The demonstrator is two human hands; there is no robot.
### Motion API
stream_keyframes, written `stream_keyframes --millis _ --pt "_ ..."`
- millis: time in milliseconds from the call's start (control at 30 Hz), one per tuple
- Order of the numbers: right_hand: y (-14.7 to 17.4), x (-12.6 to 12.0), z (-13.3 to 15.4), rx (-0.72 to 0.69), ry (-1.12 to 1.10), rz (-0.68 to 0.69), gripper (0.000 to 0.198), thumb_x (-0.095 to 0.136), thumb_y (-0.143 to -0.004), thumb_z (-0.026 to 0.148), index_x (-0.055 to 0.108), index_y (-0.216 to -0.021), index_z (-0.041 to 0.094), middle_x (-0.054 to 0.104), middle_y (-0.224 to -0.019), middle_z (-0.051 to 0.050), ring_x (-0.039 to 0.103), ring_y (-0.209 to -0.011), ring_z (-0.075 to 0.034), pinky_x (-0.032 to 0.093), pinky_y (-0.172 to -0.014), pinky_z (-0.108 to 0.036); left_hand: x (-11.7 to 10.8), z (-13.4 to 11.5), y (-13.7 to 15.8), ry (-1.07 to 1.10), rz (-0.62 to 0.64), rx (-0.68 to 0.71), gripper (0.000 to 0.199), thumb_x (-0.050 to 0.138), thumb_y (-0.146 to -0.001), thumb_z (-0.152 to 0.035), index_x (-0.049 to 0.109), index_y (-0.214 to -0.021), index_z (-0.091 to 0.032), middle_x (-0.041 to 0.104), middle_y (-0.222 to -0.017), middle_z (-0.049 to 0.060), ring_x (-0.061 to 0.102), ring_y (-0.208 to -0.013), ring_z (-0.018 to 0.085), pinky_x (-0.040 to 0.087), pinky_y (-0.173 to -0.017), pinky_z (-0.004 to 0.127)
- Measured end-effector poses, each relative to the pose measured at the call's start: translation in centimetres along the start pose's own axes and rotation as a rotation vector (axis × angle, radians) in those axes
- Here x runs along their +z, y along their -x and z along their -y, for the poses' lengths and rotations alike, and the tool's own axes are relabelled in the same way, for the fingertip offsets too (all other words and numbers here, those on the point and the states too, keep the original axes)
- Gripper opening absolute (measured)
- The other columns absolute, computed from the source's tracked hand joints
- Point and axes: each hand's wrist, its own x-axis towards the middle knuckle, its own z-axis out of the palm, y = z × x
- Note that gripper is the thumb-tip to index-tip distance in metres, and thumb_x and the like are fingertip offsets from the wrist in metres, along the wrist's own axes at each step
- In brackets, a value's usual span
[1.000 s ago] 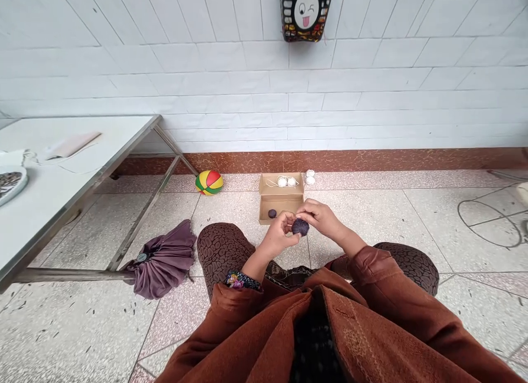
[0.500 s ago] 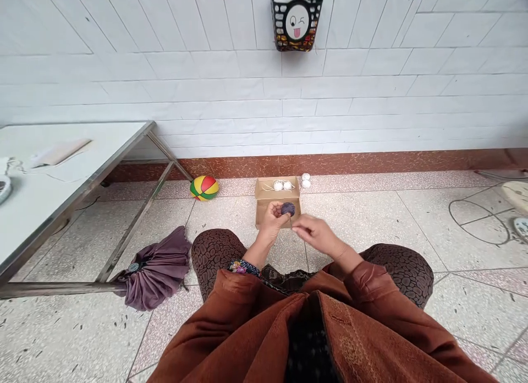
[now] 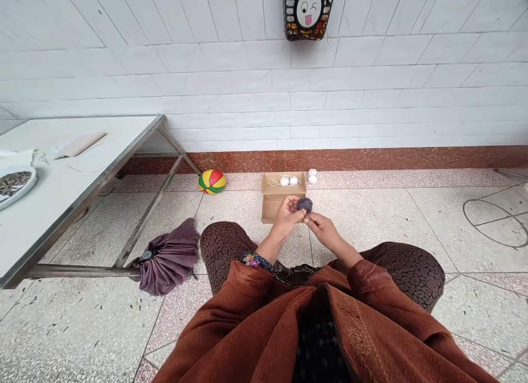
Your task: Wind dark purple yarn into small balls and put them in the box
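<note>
I see the left hand (image 3: 287, 214) pinching the dark ball (image 3: 304, 204) near the box (image 3: 270, 208); the right hand (image 3: 322, 229) pinches just below, on what I cannot tell; a slack left grip could drop it.

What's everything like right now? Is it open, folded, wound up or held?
Dark yarn ball: wound, held in left hand.
Cardboard box: open.
White yarn balls: wound; two in the box, two outside.
Purple umbrella: folded, fabric loose.
Basket: on the wall.
Colourful ball: round, on the floor.
</note>
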Motion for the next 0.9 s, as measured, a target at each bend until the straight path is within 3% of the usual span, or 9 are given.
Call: stream_keyframes --millis 100,233,367,533,667,800,900 --pt "1.2 -0.5 1.7 -0.135 0.044 0.113 0.028 0.051 -0.100 0.042 0.068 -0.089 0.023 0.069 -0.084 -0.005 0.065 -0.080 -0.020 0.051 -0.077 -0.033 -0.4 0.7 0.3 -0.133 -0.071 0.053 0.045 0.077 -0.061 -0.017 0.052 -0.098 -0.020 0.063 -0.096 0.001 0.060 -0.089 0.014 0.047 -0.084 0.029" --pt "0.3 -3.0 4.0 -0.200 0.072 0.056 0.024 0.053 -0.101 0.039 0.069 -0.093 0.023 0.069 -0.086 -0.006 0.065 -0.081 -0.020 0.051 -0.077 -0.033 -0.7 1.1 0.8 -0.285 -0.064 0.080 0.043 0.076 -0.060 -0.015 0.052 -0.095 -0.020 0.063 -0.094 0.001 0.061 -0.087 0.014 0.047 -0.083 0.029" --pt "-1.5 -4.8 4.4 -0.170 0.097 -0.055 0.024 0.056 -0.099 0.039 0.069 -0.087 0.023 0.067 -0.082 -0.005 0.063 -0.079 -0.020 0.050 -0.076 -0.033 0.0 0.3 1.8 -0.358 0.094 0.110 0.043 0.075 -0.061 -0.013 0.053 -0.097 -0.020 0.060 -0.095 0.002 0.060 -0.088 0.015 0.047 -0.084 0.030" --pt "-1.2 -3.8 1.9 -0.010 0.027 -0.154 0.024 0.053 -0.097 0.038 0.064 -0.084 0.022 0.064 -0.078 -0.003 0.060 -0.074 -0.019 0.048 -0.072 -0.031 1.0 -0.4 3.2 -0.245 0.251 0.074 0.046 0.076 -0.063 -0.015 0.052 -0.102 -0.020 0.060 -0.096 0.002 0.060 -0.091 0.015 0.048 -0.085 0.030" --pt "0.8 -1.8 0.5 0.070 0.041 -0.070 0.023 0.048 -0.096 0.037 0.061 -0.085 0.022 0.064 -0.076 -0.002 0.060 -0.073 -0.019 0.048 -0.069 -0.030 1.3 -0.4 3.4 -0.146 0.149 0.045 0.046 0.078 -0.066 -0.021 0.051 -0.103 -0.021 0.061 -0.098 0.002 0.060 -0.093 0.015 0.047 -0.087 0.030" --pt "2.5 -0.8 1.4 -0.037 0.070 0.131 0.023 0.046 -0.099 0.035 0.063 -0.090 0.022 0.067 -0.083 -0.004 0.062 -0.078 -0.019 0.050 -0.075 -0.031 0.8 -0.2 2.8 -0.182 -0.056 0.085 0.045 0.077 -0.063 -0.018 0.050 -0.099 -0.021 0.062 -0.099 0.002 0.060 -0.091 0.015 0.047 -0.086 0.030" --pt "2.8 -1.7 3.3 -0.116 0.053 0.244 0.024 0.047 -0.101 0.037 0.065 -0.091 0.023 0.067 -0.083 -0.004 0.063 -0.077 -0.019 0.050 -0.075 -0.031 0.1 -0.2 2.5 -0.253 -0.122 0.084 0.045 0.077 -0.061 -0.016 0.050 -0.097 -0.021 0.062 -0.096 0.002 0.061 -0.088 0.015 0.047 -0.083 0.030"
